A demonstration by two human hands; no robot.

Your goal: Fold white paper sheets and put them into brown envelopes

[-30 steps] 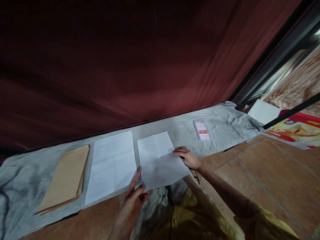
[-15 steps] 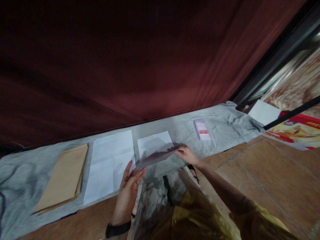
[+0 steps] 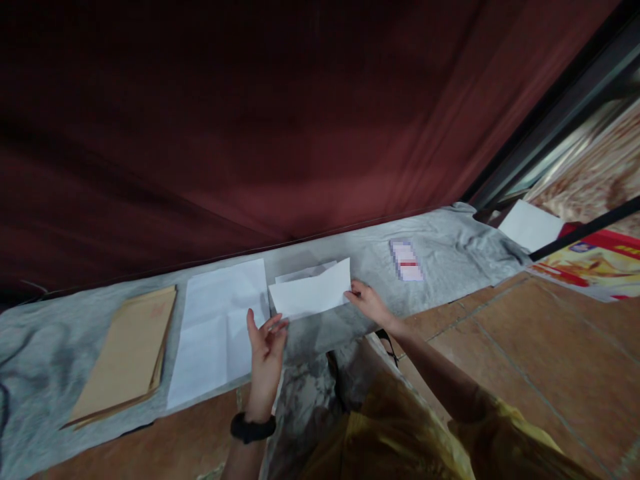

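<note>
While the bare left hand (image 3: 269, 340) is spreading its fingers loosely, maybe touching the near edge, I cannot tell, the bare right hand (image 3: 367, 301) is pinching the right edge of a thin white rectangular paper sheet (image 3: 310, 293). It is bending over itself above the soft grey cloth (image 3: 371, 253). I am judging it light, limp and easily creased, so opposite edges are offering the best hold. Behind, a dark red fabric curtain (image 3: 300, 133) is hanging.

The long grey cloth (image 3: 450, 245) carries 1 stack of brown paper (image 3: 123, 353), creased white paper (image 3: 210, 340), 1 partly folded white sheet (image 3: 310, 293) and 1 blurred rectangular item (image 3: 407, 257).
</note>
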